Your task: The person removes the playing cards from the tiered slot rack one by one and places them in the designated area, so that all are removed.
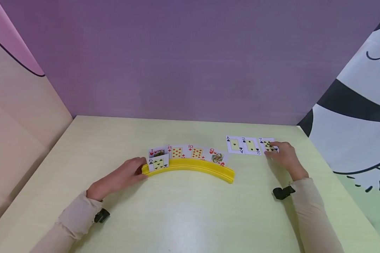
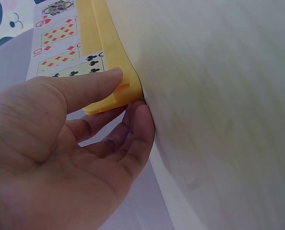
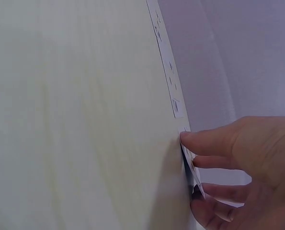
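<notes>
During apparent card transfer, likely calling next for controlled release or lift, the right hand (image 1: 285, 157) pinched the white rectangular seven-of-clubs card (image 1: 266, 144) at frame right; the left hand (image 1: 120, 176) gripped the curved yellow plastic holder (image 1: 190, 164), centre.

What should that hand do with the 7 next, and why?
Maybe lift the 7 of clubs to the yellow holder, beside the 5 of clubs: the right grip pinches it tilted up, that 5 stands alone in the holder's front row, and the left grip holds one end.
</notes>
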